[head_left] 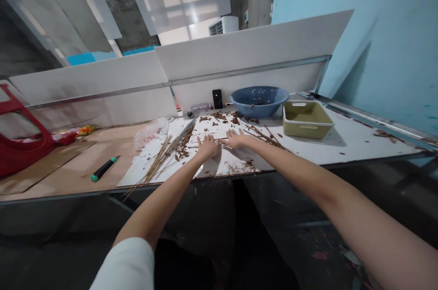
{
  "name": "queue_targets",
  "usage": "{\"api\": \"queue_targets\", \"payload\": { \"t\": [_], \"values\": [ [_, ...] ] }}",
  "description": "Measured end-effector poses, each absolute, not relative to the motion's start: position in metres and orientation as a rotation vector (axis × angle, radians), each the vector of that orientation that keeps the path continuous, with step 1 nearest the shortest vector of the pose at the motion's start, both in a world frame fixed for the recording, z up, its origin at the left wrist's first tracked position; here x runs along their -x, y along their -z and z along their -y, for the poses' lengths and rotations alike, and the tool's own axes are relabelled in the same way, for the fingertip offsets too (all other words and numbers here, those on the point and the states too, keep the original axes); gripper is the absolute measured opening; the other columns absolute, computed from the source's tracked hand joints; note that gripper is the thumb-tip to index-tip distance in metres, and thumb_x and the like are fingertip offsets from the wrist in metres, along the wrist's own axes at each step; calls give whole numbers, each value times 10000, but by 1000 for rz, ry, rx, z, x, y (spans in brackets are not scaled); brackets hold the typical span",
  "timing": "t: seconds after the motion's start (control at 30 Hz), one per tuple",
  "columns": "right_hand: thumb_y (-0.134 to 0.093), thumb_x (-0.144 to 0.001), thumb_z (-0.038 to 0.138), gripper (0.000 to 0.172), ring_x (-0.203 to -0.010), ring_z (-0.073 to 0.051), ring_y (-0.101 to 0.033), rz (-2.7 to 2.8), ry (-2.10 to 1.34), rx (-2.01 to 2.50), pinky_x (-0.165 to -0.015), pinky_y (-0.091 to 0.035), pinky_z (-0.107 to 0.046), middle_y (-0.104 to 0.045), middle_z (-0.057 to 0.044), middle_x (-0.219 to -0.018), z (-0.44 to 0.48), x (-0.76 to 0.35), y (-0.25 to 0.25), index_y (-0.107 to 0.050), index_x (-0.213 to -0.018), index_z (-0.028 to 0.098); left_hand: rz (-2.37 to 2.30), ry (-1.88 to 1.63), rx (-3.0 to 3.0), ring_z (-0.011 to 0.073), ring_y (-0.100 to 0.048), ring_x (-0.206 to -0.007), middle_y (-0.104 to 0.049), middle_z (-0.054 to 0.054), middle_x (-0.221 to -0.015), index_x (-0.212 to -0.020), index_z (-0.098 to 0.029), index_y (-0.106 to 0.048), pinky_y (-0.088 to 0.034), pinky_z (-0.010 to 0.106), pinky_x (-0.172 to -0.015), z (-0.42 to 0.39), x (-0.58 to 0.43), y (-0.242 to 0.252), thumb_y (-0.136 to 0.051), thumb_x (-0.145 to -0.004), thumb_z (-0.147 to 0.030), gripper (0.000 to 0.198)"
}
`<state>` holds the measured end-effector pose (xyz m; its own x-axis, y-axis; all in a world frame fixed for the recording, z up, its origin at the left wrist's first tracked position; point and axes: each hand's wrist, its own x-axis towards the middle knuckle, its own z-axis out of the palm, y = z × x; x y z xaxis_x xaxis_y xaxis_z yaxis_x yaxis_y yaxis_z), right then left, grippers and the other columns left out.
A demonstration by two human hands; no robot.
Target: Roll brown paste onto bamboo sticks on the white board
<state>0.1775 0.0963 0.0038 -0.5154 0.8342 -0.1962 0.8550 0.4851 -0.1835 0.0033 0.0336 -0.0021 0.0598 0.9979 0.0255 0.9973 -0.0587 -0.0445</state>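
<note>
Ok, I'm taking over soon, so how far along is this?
Looks done: brown flakes already lie scattered on the white board, and the blue bowl holds a few bits. In hand: the left hand and right hand lie flat on the board, holding nothing. Left: the dry stalks and twigs lying on the board.

A bare workshop: rough concrete walls (119,2) and an air conditioner (222,25) rise behind the long worktop (342,139), with white panels (253,44) standing along its back edge.
</note>
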Motion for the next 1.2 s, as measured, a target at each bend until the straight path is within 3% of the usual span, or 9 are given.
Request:
{"api": "queue_targets", "payload": {
  "t": [0.2,0.4,0.53,0.7,0.77,0.9,1.03,1.2],
  "values": [
    [-162,-1129,721,931,-1775,-346,-53,-2782,290,-1491,-1393,77,-667,-96,-219,-1895,-82,-188,13,-102,-1831,112,2079,-56,2212,398,-246,-1737,-284,201,-1870,-1736,-178,-456,-158,756,-1366,-16,0,10,-249,-1141,-336,649],
    [-239,-1114,744,909,-1774,-341,-71,-2767,304,-1320,-1397,68,-658,-153,-164,-1899,-75,-202,13,-166,-1836,197,2087,-88,2264,369,-256,-1740,-294,164,-1868,-1754,-218,-431,-115,781,-1365,-10,16,13,-270,-1133,-315,649],
    [-140,-1142,707,823,-1774,-345,-77,-2708,335,-1453,-1370,50,-736,-138,-128,-1910,-86,-191,-2,-220,-1830,263,2221,50,2190,360,-237,-1747,-260,190,-1873,-1784,-157,-349,-102,779,-1369,-26,5,1,-210,-1143,-347,683],
    [-203,-1098,780,998,-1771,-372,-55,-2714,297,-1527,-1404,78,-636,-75,-190,-1900,-69,-197,11,-120,-1828,106,2274,39,2133,415,-270,-1729,-306,200,-1856,-1760,-153,-413,-117,765,-1372,-16,-2,11,-229,-1138,-402,695],
    [-259,-1070,825,1014,-1768,-398,-50,-2732,293,-1453,-1406,63,-648,-91,-155,-1903,-62,-203,18,-162,-1834,166,2237,-14,2156,438,-292,-1717,-340,201,-1844,-1738,-176,-463,-92,773,-1369,-9,1,16,-257,-1133,-425,687],
    [-309,-1089,801,842,-1763,-415,-85,-2729,285,-1309,-1378,24,-736,-139,-72,-1910,-66,-206,9,-298,-1809,366,2283,-18,2173,402,-279,-1728,-320,187,-1854,-1773,-168,-392,-110,747,-1378,-9,4,9,-224,-1133,-428,711],
    [-275,-1141,688,760,-1760,-418,-114,-2684,282,-1410,-1355,-3,-784,-109,-99,-1914,-76,-199,-5,-269,-1817,342,2314,76,2110,385,-226,-1747,-316,149,-1864,-1787,-157,-362,-123,717,-1394,-13,-1,-2,-200,-1130,-410,723],
    [-255,-1113,759,845,-1762,-408,-108,-2722,239,-1403,-1374,28,-752,-154,-107,-1908,-63,-205,9,-214,-1832,316,2281,97,2043,405,-99,-1768,-349,124,-1854,-1784,-169,-385,-37,714,-1405,7,-4,9,-215,-1129,-474,742]
  ]
}}
